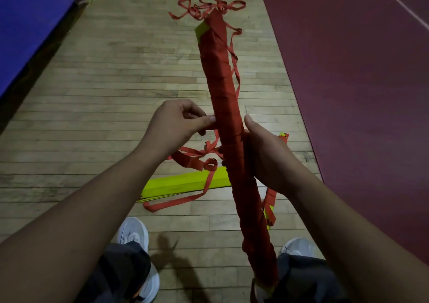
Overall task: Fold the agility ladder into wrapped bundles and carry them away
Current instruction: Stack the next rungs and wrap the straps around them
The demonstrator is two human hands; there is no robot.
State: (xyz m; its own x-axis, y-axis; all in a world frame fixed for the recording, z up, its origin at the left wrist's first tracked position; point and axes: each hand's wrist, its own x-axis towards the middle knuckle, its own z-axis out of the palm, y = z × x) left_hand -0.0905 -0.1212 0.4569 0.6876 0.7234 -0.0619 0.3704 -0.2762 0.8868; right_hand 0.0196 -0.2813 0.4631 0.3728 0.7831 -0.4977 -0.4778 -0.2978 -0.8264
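A long bundle (228,107) of ladder slats, wound in red strap, is held slanting above the wooden floor (92,117). The right hand (267,154) is curled round its middle, and a loose strap (212,144) is pinched against its side by the left hand (176,124). Wrapping seems nearly done. Next, the strap must be kept taut and tucked under a turn. Unwrapped yellow slats (185,182) lie below.

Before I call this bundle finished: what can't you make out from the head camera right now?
Bundle, near end: head view, lost in dark against the trousers.
Right hand, fingers: head view, mostly behind the bundle it grips.
Yellow slats on floor: head view, middle hidden by bundle and right hand; count unreadable.
Slats inside the bundle: covered by the strap the left hand pinches.
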